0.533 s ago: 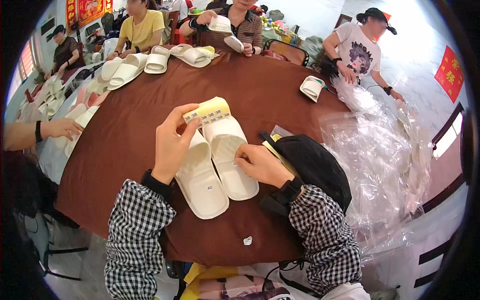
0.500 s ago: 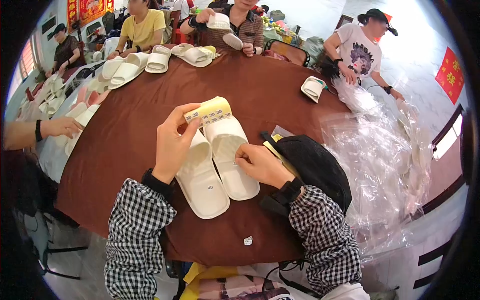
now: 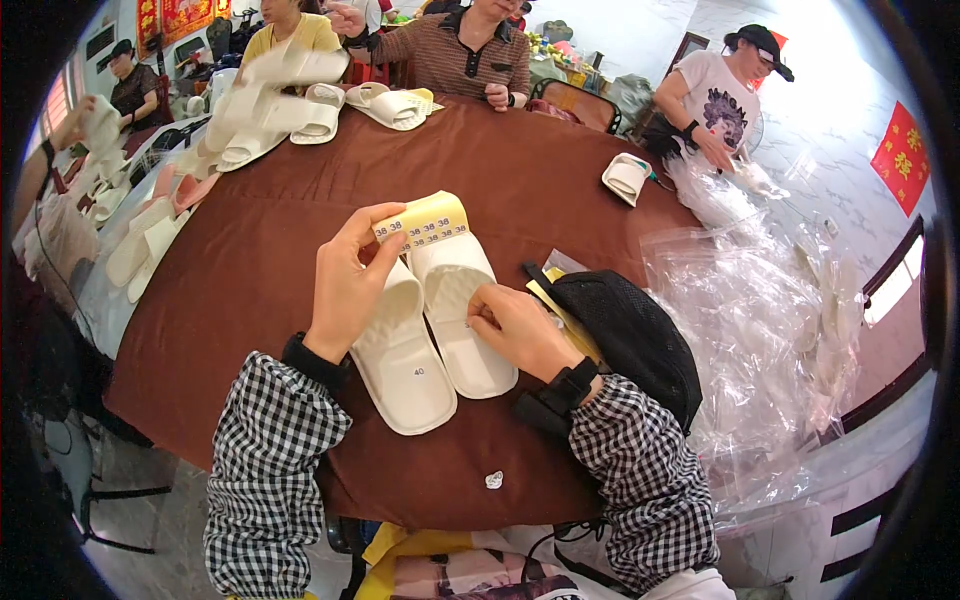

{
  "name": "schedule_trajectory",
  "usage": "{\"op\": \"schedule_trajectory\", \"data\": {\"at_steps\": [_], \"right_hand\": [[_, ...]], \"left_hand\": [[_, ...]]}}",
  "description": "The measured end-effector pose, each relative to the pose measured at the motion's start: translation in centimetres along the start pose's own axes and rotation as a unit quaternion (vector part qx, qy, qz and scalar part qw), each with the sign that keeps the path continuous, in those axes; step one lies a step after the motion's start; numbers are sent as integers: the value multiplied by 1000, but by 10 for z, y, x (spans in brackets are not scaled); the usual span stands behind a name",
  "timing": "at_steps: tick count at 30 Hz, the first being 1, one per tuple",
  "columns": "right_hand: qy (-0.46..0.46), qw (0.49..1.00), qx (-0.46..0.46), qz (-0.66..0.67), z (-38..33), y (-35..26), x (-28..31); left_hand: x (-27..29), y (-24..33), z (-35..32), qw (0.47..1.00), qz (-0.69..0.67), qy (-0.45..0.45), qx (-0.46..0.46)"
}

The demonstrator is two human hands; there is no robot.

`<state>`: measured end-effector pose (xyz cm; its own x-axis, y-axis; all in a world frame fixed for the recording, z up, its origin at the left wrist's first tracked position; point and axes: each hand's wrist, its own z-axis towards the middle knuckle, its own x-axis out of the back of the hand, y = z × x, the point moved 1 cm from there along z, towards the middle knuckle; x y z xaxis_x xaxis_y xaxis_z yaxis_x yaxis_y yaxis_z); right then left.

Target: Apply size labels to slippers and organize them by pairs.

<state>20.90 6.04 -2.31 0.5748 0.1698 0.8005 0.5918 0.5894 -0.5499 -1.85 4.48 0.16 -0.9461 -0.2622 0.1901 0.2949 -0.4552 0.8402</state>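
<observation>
A pair of white slippers lies before me on the brown-covered table, toes pointing away. On the left slipper [image 3: 408, 385], a small printed sticker shows on the insole. My left hand [image 3: 352, 275] pinches a curled yellow-backed sheet of stickers [image 3: 435, 212] above the slippers' toes. Over the right slipper [image 3: 487, 372], my right hand [image 3: 522, 328] is closed, thumb and fingertips together at the insole. A small mark peeks out beside those fingertips; anything between them is hidden. Nearer me lies a crumpled white scrap [image 3: 494, 480].
A black mesh bag [image 3: 640, 340] sits right of my right hand, with transparent plastic bags [image 3: 750, 340] heaped beyond. One slipper [image 3: 627, 180] lies at the far right. More slippers [image 3: 395, 107] line the far left edge, where co-workers handle slippers and bags.
My hands and the slipper pair have hardly moved. Across the table, a co-worker's slippers have left their hand and blur above the pile at far left. Another co-worker's arm at left has lifted away.
</observation>
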Motion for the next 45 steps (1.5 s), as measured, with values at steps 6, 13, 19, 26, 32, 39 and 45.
{"op": "schedule_trajectory", "data": {"at_steps": [6, 13, 19, 26, 32, 39, 45], "right_hand": [[25, 999, 2, 49, 3, 7, -3], [31, 998, 18, 45, 0, 12, -4], [4, 994, 93, -50, -24, -8, 9], [-7, 969, 113, -222, -40, -23, 9], [-1, 965, 138, -224, -39, -13, 2], [19, 962, 141, -234, -37, -8, -7], [22, 967, 140, -214, -34, -6, -9]], "left_hand": [[-4, -1, 0, 999, -12, 29, -24], [1, -1, -1, 1000, 18, 0, -7], [-1, 1, 0, 999, -12, 25, -29], [-7, 0, 0, 1000, -9, 6, -25], [-6, -8, -1, 997, 65, 25, -42], [-4, -20, 1, 999, -21, 21, -44], [-7, -9, -1, 996, 31, 7, -79]]}}
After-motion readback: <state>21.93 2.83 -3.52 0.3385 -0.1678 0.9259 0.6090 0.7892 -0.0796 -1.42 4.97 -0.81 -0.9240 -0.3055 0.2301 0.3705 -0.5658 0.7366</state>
